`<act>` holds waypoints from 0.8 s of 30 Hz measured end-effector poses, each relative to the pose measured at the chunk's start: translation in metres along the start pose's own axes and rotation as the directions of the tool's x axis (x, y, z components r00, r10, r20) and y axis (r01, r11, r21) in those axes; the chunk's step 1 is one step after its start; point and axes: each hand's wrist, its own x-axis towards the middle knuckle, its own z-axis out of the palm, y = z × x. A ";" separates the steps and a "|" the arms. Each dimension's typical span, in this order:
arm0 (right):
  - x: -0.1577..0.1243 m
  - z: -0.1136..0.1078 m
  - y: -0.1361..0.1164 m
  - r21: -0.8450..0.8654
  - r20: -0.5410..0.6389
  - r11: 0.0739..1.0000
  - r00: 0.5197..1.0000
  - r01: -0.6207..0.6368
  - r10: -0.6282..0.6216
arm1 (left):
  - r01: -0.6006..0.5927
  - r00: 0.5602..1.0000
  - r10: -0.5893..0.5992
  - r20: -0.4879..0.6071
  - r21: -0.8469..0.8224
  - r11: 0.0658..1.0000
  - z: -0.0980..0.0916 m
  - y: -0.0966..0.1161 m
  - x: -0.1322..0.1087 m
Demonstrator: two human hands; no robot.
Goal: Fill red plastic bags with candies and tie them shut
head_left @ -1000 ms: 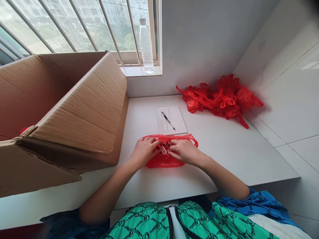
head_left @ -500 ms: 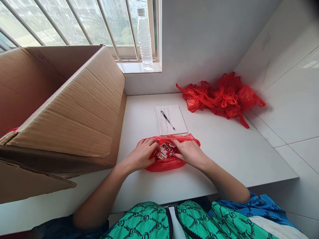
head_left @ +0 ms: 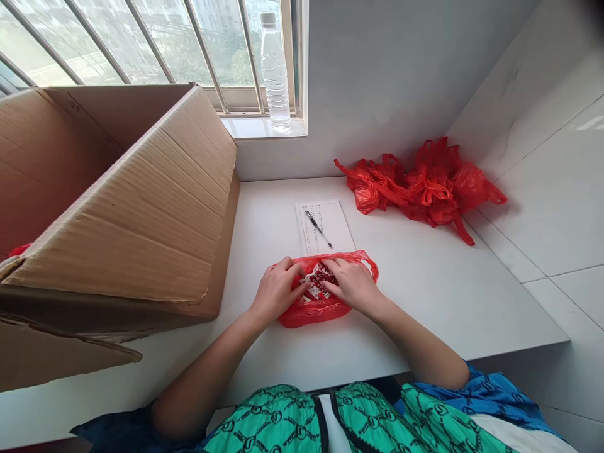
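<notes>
Hands [head_left: 316, 289] first: where are they?

Side by side at the near part of the bench [head_left: 425, 308], both on a red plastic bag [head_left: 311, 313]. Closer still are the person's green patterned shorts [head_left: 268, 421], with blue patterned cloth [head_left: 481, 393] off to the right.

And the fingers?

On the left hand [head_left: 277, 292], they curve over the bag's mouth. On the right hand [head_left: 352, 283], they lie loosely across the opening, angled toward the left hand. Neither hand is clenched into a fist, but I can't tell whether either one is pinching the plastic.

What's in the bag?

Small red-and-white packets [head_left: 317, 280] show through the opening, right between the hands. The bag itself lies flat on the bench, and its far edge touches the near end of a sheet of paper [head_left: 325, 220].

Anything on that sheet?

A black-and-silver pen [head_left: 318, 229] lies across it at a slant. Rows of small print run down its left side.

What's beyond that?

To the far right, a crumpled heap of red plastic bags [head_left: 415, 189] sits against the wall, beside white tiles [head_left: 528, 189]. A big cardboard box [head_left: 117, 207] fills the left side, its flap leaning outward over the bench.

And at the very back?

A barred window [head_left: 141, 44], with a plastic water bottle [head_left: 274, 75] standing upright on its sill [head_left: 264, 128].
</notes>
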 end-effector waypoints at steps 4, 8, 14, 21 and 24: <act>0.002 -0.009 0.008 0.264 -0.081 0.964 0.996 -0.014 0.037 | -0.092 0.977 0.075 -0.202 -0.075 0.993 -0.006 0.000 0.000; 0.002 -0.013 0.015 0.443 -0.067 0.894 0.992 -0.066 0.106 | -0.173 0.944 0.133 -0.303 -0.109 0.979 -0.012 -0.002 0.002; 0.001 -0.013 0.010 0.639 -0.156 0.765 0.988 0.088 0.016 | -0.208 0.929 0.102 -0.356 -0.272 0.939 -0.016 -0.005 0.002; 0.003 -0.014 0.002 0.950 -0.054 0.312 0.992 0.016 0.111 | 0.032 0.977 -0.175 -0.125 -0.719 0.694 -0.020 0.006 -0.002; 0.004 -0.011 0.000 0.977 -0.006 0.213 0.992 -0.022 0.130 | 0.139 0.983 -0.179 0.040 -0.801 0.582 -0.022 0.008 -0.003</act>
